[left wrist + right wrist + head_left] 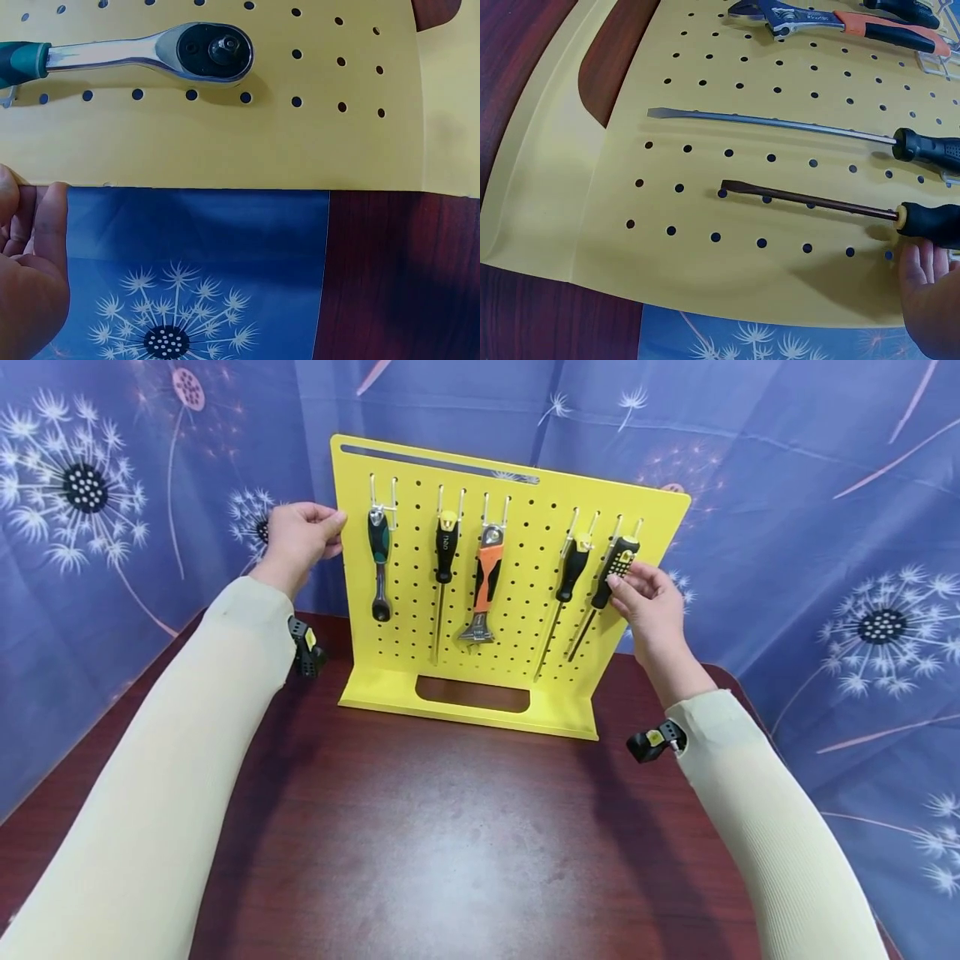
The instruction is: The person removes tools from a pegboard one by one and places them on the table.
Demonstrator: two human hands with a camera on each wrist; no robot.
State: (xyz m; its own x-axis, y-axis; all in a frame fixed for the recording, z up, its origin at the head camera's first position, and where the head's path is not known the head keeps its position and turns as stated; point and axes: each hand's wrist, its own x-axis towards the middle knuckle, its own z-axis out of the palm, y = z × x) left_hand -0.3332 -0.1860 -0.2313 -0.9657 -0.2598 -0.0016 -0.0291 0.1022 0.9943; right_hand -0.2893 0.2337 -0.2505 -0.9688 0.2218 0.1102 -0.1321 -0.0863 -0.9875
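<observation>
A yellow pegboard (465,577) stands upright on the table, with hand tools hanging from its metal hooks. My left hand (298,539) pinches the board's left edge, near a ratchet wrench (380,564) with a green and black handle. At the far right, my right hand (652,606) holds the black handle of a flathead screwdriver (619,568) between thumb and fingers. The shaft of this screwdriver (810,199) points down along the board in the right wrist view. Just beside it hangs a longer flathead screwdriver (573,568). The hook behind the held handle is partly hidden.
Another black-handled screwdriver (447,547) and an adjustable wrench (489,572) with an orange and black handle hang mid-board. The dark red-brown table (450,827) extends in front. Behind it hangs a blue curtain (240,410) with a dandelion print.
</observation>
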